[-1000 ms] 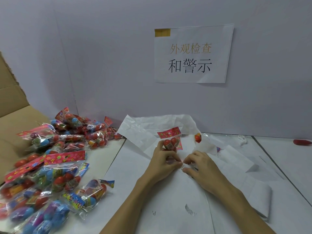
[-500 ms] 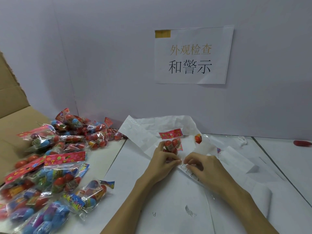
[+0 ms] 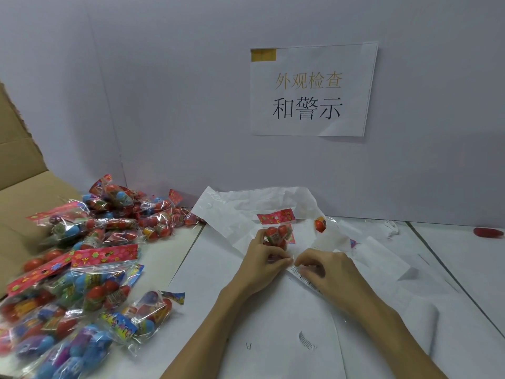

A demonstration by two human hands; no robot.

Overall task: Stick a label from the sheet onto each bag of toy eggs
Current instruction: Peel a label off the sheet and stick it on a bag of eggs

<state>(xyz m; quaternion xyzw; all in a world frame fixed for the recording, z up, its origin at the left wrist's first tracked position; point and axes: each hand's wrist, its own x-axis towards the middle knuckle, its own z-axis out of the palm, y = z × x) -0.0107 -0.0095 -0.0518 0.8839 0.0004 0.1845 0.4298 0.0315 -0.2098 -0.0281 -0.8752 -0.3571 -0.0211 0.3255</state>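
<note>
My left hand (image 3: 263, 262) grips a small clear bag of red toy eggs (image 3: 278, 231) with a pink flowered header, held upright over the white paper. My right hand (image 3: 325, 270) has its fingers curled on a white printed label (image 3: 302, 277) whose strip shows under the hand, right next to the bag's lower edge. The fingertips of both hands nearly meet. Crumpled white backing sheets (image 3: 240, 212) lie under and behind the hands.
A large heap of bagged toy eggs (image 3: 90, 258) covers the table's left side, in front of a cardboard box (image 3: 19, 192). A loose orange egg in plastic (image 3: 320, 225) lies behind my right hand. A red object (image 3: 489, 232) sits far right. A paper sign (image 3: 311, 90) hangs on the wall.
My right hand has shifted slightly right and down with the label, exposing more of its printed strip. The left hand keeps the bag in place.
</note>
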